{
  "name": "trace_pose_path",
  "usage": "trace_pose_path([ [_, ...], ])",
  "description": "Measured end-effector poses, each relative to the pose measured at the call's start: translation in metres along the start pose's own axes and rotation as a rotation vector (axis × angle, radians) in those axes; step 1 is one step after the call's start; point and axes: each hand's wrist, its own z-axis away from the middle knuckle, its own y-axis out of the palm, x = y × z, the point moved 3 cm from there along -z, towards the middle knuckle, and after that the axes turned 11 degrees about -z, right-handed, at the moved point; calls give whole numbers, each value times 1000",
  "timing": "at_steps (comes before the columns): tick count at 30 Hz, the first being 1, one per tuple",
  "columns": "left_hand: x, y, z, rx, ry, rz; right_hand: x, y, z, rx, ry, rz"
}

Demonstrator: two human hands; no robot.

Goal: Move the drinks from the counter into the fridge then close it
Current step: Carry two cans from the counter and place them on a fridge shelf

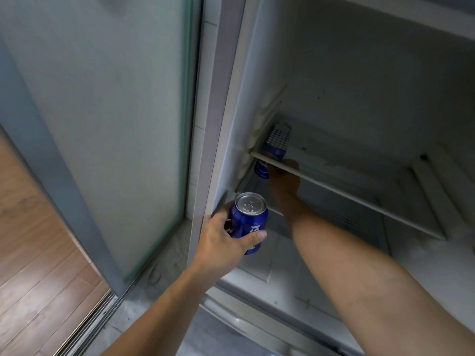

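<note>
My left hand (221, 242) grips an upright blue drink can (248, 222) with a silver top, just in front of the open fridge's left edge. My right hand (284, 179) reaches deep under the fridge's glass shelf (359, 199) and holds a second blue can (262, 169) against the left inner wall, at the back left corner. The shelf's front rail crosses that can and part of my fingers, so the grip is partly hidden. The fridge (347, 86) stands open, with white walls.
A frosted glass sliding door (108, 124) in a grey frame stands left of the fridge. Wooden floor (33, 240) lies beyond it at the lower left. A ribbed vent cover (280, 136) sits on the shelf above the far can.
</note>
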Motion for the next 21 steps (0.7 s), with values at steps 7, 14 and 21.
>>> trace_pose_path([
  [7, -3, 10, -4, 12, -7, -7, 20, -3, 8, 76, 99, -114],
  [14, -8, 14, -17, 43, 22, -72, 23, -90, 93, 364, 180, -166],
  [21, -22, 31, -35, 36, 20, 18, 24, -98, 132, 658, -77, 107],
])
